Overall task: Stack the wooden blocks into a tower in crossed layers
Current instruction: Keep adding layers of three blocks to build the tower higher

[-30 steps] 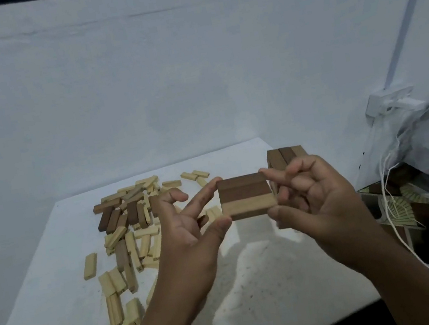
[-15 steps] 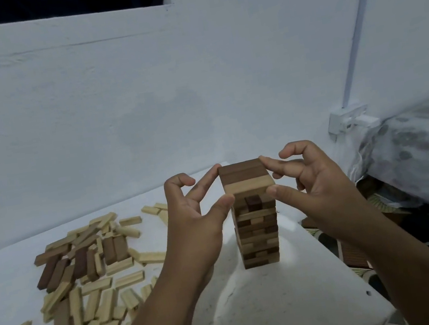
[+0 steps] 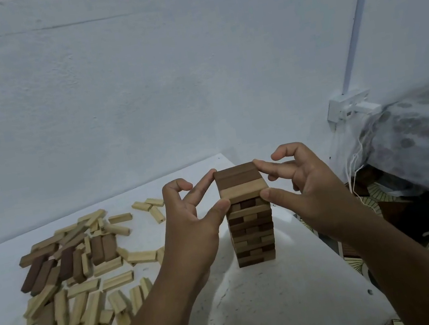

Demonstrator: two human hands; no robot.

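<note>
Blocks lie scattered (image 3: 64, 275) over the left half of the white table (image 3: 288, 306), pale ones and dark ones tumbled together, some side by side, some lying across each other. They look like small sticks of hard wood: light, stiff, smooth-faced, nothing that would give under a thumb. I would guess any of them lifts easily by a pinch across its long sides.

Moving right, the left hand (image 3: 189, 223) has its thumb pressed to the near corner and its index finger to the far corner of the top layer (image 3: 241, 183), three blocks held edge to edge, two dark and one pale nearest me. The other fingers curl loosely clear of the wood.

That layer sits at the top of the tower (image 3: 251, 230), which stands near the table's right edge, its layers crossed. I cannot tell if the three are fully down or just above the layer beneath.

The right hand (image 3: 308, 189) mirrors the left, thumb and index finger squeezing the set's opposite end, remaining fingers arched above.

Holding three loose blocks as one depends on that inward squeeze; smooth wood may slip, and the middle block is the likeliest to drop. The tower itself looks tidy but would topple with a sideways nudge, so the letting go wants to be gentle.

Further right are a wall socket (image 3: 348, 105) and a patterned cloth bundle (image 3: 425, 141).
</note>
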